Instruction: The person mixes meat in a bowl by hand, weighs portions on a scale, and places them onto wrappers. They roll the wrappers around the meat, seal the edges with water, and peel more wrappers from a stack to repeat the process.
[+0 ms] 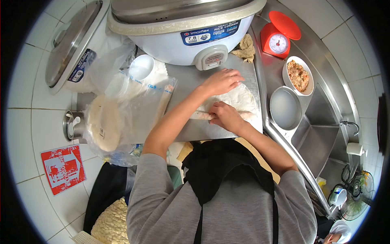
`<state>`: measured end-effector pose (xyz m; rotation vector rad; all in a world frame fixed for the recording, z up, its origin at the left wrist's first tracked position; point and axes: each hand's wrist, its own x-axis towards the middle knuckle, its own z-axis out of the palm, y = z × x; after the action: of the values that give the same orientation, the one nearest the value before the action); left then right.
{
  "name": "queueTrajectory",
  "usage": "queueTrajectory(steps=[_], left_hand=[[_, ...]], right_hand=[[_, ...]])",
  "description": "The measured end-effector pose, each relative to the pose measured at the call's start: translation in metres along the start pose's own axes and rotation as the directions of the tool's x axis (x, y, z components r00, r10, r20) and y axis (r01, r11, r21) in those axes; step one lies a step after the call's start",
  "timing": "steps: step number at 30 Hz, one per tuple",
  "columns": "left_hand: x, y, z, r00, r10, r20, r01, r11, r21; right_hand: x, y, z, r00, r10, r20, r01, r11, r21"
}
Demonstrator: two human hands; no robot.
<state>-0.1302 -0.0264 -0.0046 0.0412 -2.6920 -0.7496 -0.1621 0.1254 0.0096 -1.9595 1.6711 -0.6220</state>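
A thin, round white wrapper (245, 100), like a spring roll wrapper, lies on the steel table, with some pinkish filling along its near edge. At its far edge, my left hand (221, 82) has its fingers bent and closed on the wrapper. My right hand (226, 116) presses at the near side, its fingers closed around a narrow rolled part (201, 115) that sticks out to the left. The fingers partly hide that roll. Left of my forearm, a long pale filled roll (164, 100) lies on a clear plastic bag (140, 107).
A big rice cooker (174, 42) stands behind the table, another (75, 49) at left. Round wrappers (103, 122) sit in plastic near a white bowl (141, 67). Rightward are a red scale (276, 40), a bowl of filling (297, 75), a pot of cloudy liquid (286, 107) and a sink (315, 134).
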Motion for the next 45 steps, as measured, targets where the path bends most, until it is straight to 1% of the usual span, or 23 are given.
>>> queueTrajectory(steps=[4, 5, 6, 7, 9, 11, 12, 14, 17, 18, 19, 21, 22, 24, 30, 32, 34, 37, 39, 40, 42, 44, 45], left_hand=[[0.011, 0.013, -0.015, 0.998, 0.018, -0.055, -0.026, 0.99, -0.141], [0.014, 0.016, -0.019, 0.989, -0.137, -0.054, 0.102, 0.902, -0.419], [0.016, 0.018, -0.024, 0.959, -0.284, -0.007, 0.209, 0.723, -0.659], [0.017, 0.021, -0.03, 0.96, -0.278, -0.003, 0.209, 0.726, -0.655], [0.013, 0.029, -0.043, 0.988, -0.151, -0.032, 0.122, 0.893, -0.433], [0.001, 0.045, -0.058, 0.989, -0.14, -0.049, 0.112, 0.919, -0.378], [-0.01, 0.052, -0.063, 0.989, -0.131, -0.069, 0.102, 0.94, -0.324], [-0.045, 0.062, -0.07, 0.943, -0.33, -0.041, 0.303, 0.903, -0.305], [-0.105, 0.077, -0.044, 0.919, -0.392, -0.033, 0.378, 0.903, -0.206], [-0.121, 0.077, -0.031, 0.925, -0.38, 0.008, 0.376, 0.913, -0.161], [-0.127, 0.081, -0.027, 0.929, -0.368, 0.048, 0.371, 0.921, -0.117], [-0.13, 0.084, -0.022, 0.919, -0.392, 0.041, 0.394, 0.914, -0.093], [-0.13, 0.086, -0.021, 0.91, -0.414, 0.032, 0.415, 0.907, -0.067], [-0.134, 0.089, -0.016, 0.905, -0.425, -0.003, 0.424, 0.903, -0.074], [-0.137, 0.092, -0.008, 0.878, -0.474, -0.063, 0.469, 0.88, -0.08], [-0.137, 0.094, -0.007, 0.87, -0.488, -0.074, 0.481, 0.872, -0.088], [-0.137, 0.091, -0.006, 0.858, -0.512, -0.033, 0.512, 0.859, -0.013], [-0.136, 0.09, -0.006, 0.871, -0.491, -0.008, 0.491, 0.871, 0.002], [-0.136, 0.091, -0.011, 0.882, -0.471, 0.012, 0.471, 0.882, 0.005], [-0.134, 0.091, -0.014, 0.891, -0.452, 0.03, 0.452, 0.892, 0.006], [-0.126, 0.095, -0.013, 0.89, -0.455, 0.0, 0.455, 0.89, -0.004], [-0.117, 0.098, -0.004, 0.884, -0.467, -0.029, 0.466, 0.884, -0.021], [-0.109, 0.096, 0.001, 0.883, -0.468, 0.013, 0.468, 0.879, -0.09]], right_hand=[[0.001, -0.001, 0.001, 0.999, 0.039, 0.024, -0.038, 0.999, -0.024], [0.0, -0.002, 0.002, 0.998, 0.054, 0.022, -0.053, 0.998, -0.023], [0.0, -0.003, 0.002, 0.998, 0.056, 0.015, -0.055, 0.998, -0.02], [0.001, -0.003, 0.001, 0.998, 0.059, 0.035, -0.058, 0.998, -0.033], [0.003, -0.002, -0.001, 0.997, 0.064, 0.048, -0.062, 0.997, -0.044], [0.003, 0.0, -0.009, 0.988, 0.105, 0.115, -0.115, 0.99, 0.082], [0.004, 0.004, -0.015, 0.988, 0.103, 0.112, -0.113, 0.99, 0.085], [0.002, 0.015, -0.028, 0.984, 0.122, 0.128, -0.145, 0.972, 0.186], [-0.007, 0.02, -0.033, 0.974, 0.087, 0.208, -0.126, 0.975, 0.182], [-0.011, 0.014, -0.03, 0.99, 0.054, 0.133, -0.069, 0.991, 0.112], [-0.012, 0.011, -0.023, 0.99, 0.056, 0.132, -0.071, 0.991, 0.114], [-0.012, 0.01, -0.009, 0.999, 0.009, -0.032, -0.008, 0.999, 0.032], [-0.013, 0.009, -0.007, 1.0, 0.008, -0.03, -0.007, 0.999, 0.034], [-0.015, 0.007, -0.004, 0.997, -0.014, -0.073, 0.01, 0.999, -0.054], [-0.015, 0.004, 0.005, 0.989, -0.076, -0.13, 0.067, 0.995, -0.07], [-0.016, 0.002, 0.005, 0.993, -0.046, -0.106, 0.038, 0.996, -0.08], [-0.013, 0.001, 0.004, 0.996, -0.021, -0.09, 0.013, 0.996, -0.094], [-0.013, 0.005, 0.003, 0.996, -0.023, -0.091, 0.018, 0.998, -0.057], [-0.013, 0.01, -0.003, 1.0, 0.003, -0.031, -0.002, 0.999, 0.037], [-0.016, 0.012, -0.011, 0.999, 0.002, -0.036, -0.001, 0.999, 0.034], [-0.027, 0.018, -0.03, 0.994, 0.112, 0.008, -0.112, 0.992, -0.058], [-0.035, 0.021, -0.034, 0.996, 0.087, -0.003, -0.087, 0.994, -0.067], [-0.037, 0.021, -0.035, 0.998, 0.062, -0.021, -0.064, 0.995, -0.073]])
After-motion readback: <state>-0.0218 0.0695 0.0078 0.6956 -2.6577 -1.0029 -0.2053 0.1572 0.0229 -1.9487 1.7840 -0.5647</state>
